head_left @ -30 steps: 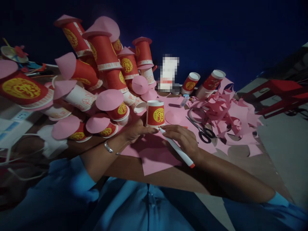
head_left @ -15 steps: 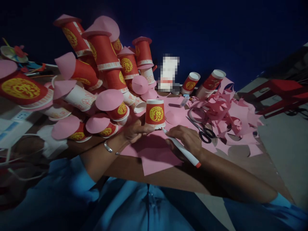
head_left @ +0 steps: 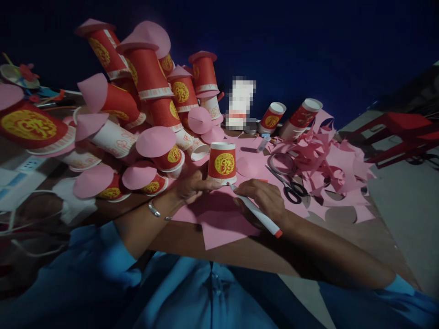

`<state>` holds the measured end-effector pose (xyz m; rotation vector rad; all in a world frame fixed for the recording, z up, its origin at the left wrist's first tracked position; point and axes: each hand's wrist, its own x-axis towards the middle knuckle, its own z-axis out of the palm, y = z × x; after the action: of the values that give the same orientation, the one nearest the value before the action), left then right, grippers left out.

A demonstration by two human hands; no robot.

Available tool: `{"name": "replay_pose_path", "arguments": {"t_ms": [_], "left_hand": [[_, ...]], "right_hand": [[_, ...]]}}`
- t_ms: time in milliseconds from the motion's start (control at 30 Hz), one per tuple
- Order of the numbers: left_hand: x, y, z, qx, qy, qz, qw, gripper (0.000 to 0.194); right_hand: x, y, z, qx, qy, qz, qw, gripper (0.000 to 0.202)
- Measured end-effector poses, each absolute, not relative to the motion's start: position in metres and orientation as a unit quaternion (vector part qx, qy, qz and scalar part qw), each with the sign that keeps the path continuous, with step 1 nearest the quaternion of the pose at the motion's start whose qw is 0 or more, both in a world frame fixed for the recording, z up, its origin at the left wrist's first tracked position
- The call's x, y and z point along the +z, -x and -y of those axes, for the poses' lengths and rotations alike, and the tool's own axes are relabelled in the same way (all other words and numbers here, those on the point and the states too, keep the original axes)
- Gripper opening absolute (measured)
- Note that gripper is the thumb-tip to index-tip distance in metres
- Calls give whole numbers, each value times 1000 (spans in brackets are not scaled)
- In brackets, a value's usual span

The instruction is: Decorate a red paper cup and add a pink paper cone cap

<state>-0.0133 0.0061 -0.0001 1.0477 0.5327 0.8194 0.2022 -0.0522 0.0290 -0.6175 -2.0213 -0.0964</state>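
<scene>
The red paper cup with a yellow round emblem and white edge bands (head_left: 222, 164) is located at the centre of the frame. The left hand (head_left: 195, 186) is closed on the cup's lower left edge, thumb extended along the white band; this grip presumably steadies the cup and keeps the band exposed. The right hand (head_left: 262, 198) is closed around a white marker with a red end (head_left: 259, 214), its tip angled up-left at the lower band, probably for fine control. Tip contact cannot be confirmed. Flat pink paper sheets (head_left: 228, 226) lie below the hands. Black-handled metal scissors (head_left: 291, 189) rest right of centre, outside the working area, apparently to remain within reach.
</scene>
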Motion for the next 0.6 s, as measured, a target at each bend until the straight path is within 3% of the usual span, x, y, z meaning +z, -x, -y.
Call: {"name": "replay_pose_path", "arguments": {"t_ms": [400,600], "left_hand": [[4,11,-5,369,-463,-257,764,59],[5,12,-4,368,-453,-266,767,65]], "right_hand": [[26,-205,51,-44,259,831,490,14],[30,-205,52,-49,267,829,489,15]]}}
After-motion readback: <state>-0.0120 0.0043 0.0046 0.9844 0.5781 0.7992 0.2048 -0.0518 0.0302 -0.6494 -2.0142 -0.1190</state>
